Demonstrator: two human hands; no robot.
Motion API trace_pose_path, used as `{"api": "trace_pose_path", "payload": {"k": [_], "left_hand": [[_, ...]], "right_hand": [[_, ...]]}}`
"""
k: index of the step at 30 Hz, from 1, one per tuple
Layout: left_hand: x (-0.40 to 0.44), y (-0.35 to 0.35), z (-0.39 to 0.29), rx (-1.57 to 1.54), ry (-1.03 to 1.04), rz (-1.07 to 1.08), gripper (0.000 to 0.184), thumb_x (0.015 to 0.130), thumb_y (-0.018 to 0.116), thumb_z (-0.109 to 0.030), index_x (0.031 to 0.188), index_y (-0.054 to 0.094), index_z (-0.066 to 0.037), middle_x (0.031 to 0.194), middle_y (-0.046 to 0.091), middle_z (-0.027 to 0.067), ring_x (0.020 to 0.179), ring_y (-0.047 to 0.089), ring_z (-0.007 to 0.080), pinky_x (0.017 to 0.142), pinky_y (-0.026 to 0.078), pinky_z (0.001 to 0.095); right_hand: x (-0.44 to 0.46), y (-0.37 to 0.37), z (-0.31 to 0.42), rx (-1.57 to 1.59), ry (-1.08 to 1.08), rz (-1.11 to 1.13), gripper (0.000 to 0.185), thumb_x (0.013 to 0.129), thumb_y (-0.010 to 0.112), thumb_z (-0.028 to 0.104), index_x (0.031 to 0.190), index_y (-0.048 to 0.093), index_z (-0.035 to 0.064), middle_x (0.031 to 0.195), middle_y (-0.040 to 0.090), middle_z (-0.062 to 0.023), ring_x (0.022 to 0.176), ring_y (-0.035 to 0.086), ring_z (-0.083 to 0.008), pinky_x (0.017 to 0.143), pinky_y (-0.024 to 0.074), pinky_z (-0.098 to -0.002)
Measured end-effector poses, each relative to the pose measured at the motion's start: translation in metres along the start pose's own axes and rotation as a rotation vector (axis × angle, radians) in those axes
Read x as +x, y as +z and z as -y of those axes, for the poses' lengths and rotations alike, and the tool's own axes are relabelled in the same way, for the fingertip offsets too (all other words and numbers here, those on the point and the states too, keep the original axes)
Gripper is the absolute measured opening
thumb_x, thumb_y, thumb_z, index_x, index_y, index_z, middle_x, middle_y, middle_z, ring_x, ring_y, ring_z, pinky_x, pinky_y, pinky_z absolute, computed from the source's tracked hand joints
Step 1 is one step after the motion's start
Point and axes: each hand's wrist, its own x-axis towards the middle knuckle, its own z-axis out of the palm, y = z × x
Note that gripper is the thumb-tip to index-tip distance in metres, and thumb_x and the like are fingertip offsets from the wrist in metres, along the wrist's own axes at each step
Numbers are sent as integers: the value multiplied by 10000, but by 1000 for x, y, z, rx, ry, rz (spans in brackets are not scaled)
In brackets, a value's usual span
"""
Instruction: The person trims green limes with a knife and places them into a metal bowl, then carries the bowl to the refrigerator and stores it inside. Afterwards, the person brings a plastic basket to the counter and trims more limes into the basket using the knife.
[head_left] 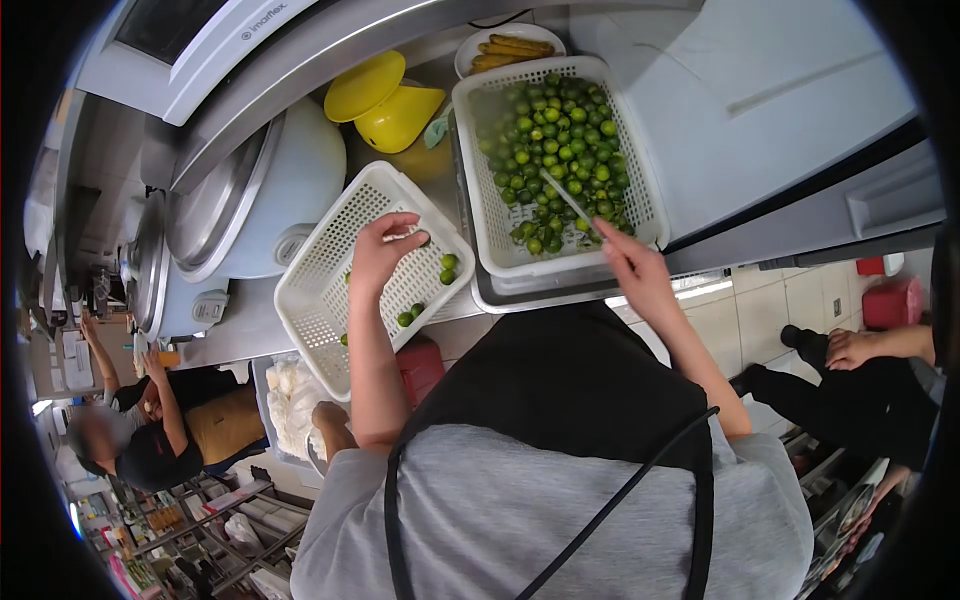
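Observation:
My left hand (385,250) hovers over a white perforated basket (325,235) on the left, its fingers curved and apart. A bit of green shows by its fingertips; I see no clear grip on it. Several small green limes (448,262) lie in this basket. My right hand (635,275) is closed around a thin knife (568,196), whose blade points up and left across a second white basket (482,215). That basket holds a large heap of green limes (560,130), and it rests on a metal tray (515,296).
Behind the baskets stand a yellow plastic container (400,115) and a plate (463,50) with long browned food. Large rice cookers (300,170) are at left, a white lid surface (760,70) at right. Other people (200,415) are on both sides.

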Motion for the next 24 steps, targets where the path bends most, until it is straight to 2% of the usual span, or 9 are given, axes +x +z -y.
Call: {"api": "trace_pose_path", "payload": {"k": [3,5,7,13,16,18,19,21,24], "left_hand": [[18,35,-21,318,348,-136,162,670,651,-68,821,660,-11,828,629,175,790,593,263,715,472,296],[34,77,-44,574,475,-70,171,659,625,-64,814,663,-2,840,620,198,808,577,299,691,483,314],[53,120,-58,1031,292,125,152,676,606,-70,805,671,-26,828,638,159,841,578,279,672,493,330],[91,178,-26,1300,405,109,99,682,598,-71,739,678,-77,786,654,91,850,592,267,652,503,337],[78,152,-44,1185,355,191,159,704,598,-110,826,657,-29,817,639,118,805,609,267,691,506,336],[56,124,-54,438,460,6,237,732,606,-82,948,616,15,894,626,113,830,599,237,745,501,340],[48,116,-53,440,464,11,237,732,606,-82,948,616,15,894,626,113,830,599,237,745,501,340],[31,103,-49,-708,151,144,269,744,606,-11,1011,584,16,896,585,62,814,567,138,775,495,289],[13,91,-53,-844,43,103,241,801,561,17,1042,555,25,974,582,85,868,576,160,842,478,329]], "right_hand": [[4,-10,10,-46,121,-45,304,885,484,185,1173,529,101,1036,600,-154,890,599,-227,762,442,-275],[10,-10,6,-57,-44,-111,308,882,492,185,1176,526,100,1053,597,-144,888,598,-216,764,442,-274],[14,-9,11,-31,-62,-115,309,880,496,184,1176,525,101,1054,598,-141,889,597,-208,760,442,-269],[15,0,22,43,-121,-131,311,873,512,177,1174,526,102,1041,608,-124,802,586,-158,702,442,-244],[12,-2,22,40,-83,-118,310,873,511,173,1173,525,95,1022,617,-108,745,569,-142,673,437,-238],[9,-2,22,41,-62,-116,309,874,510,170,1173,525,92,1013,621,-99,722,561,-139,663,435,-237],[8,-2,23,73,-58,-112,308,875,508,165,1171,525,84,1002,622,-101,727,559,-139,669,433,-238],[5,0,23,105,-53,-105,307,875,506,161,1169,526,76,991,624,-104,732,557,-139,676,431,-238],[4,14,27,137,-121,-55,300,877,502,154,1162,530,65,988,622,-125,762,569,-157,700,436,-253]]}}
